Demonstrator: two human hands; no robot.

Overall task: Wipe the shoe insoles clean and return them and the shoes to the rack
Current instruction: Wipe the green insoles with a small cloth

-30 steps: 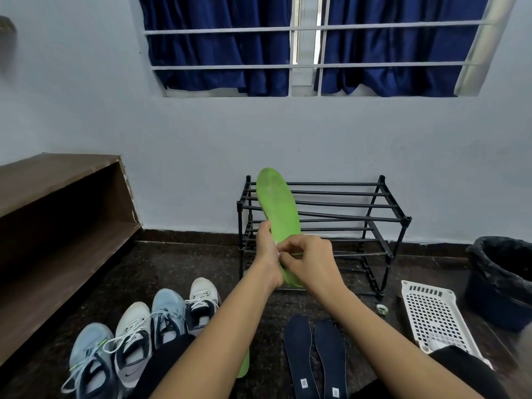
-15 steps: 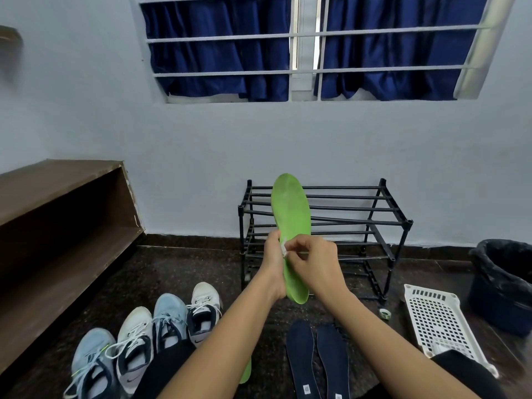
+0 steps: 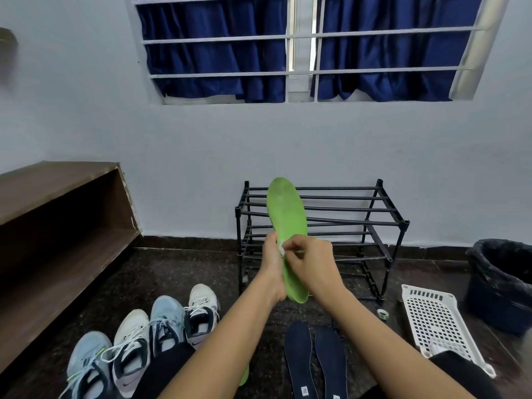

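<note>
Before the rack (image 3: 345,220), green insole (image 3: 285,214) had shifted slightly right. Left hand (image 3: 272,264) gripped it; right hand (image 3: 312,263) pinched white wipe (image 3: 281,249). Wiping likely ongoing.

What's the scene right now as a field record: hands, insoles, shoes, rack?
left hand: grips long green foam insole, held upright
right hand: pinches small white wipe against that insole
spare insoles: two dark navy insoles, lying flat side by side
shoes: four sneakers in a row, lower left
rack: black metal tube rack, behind the held insole
</note>
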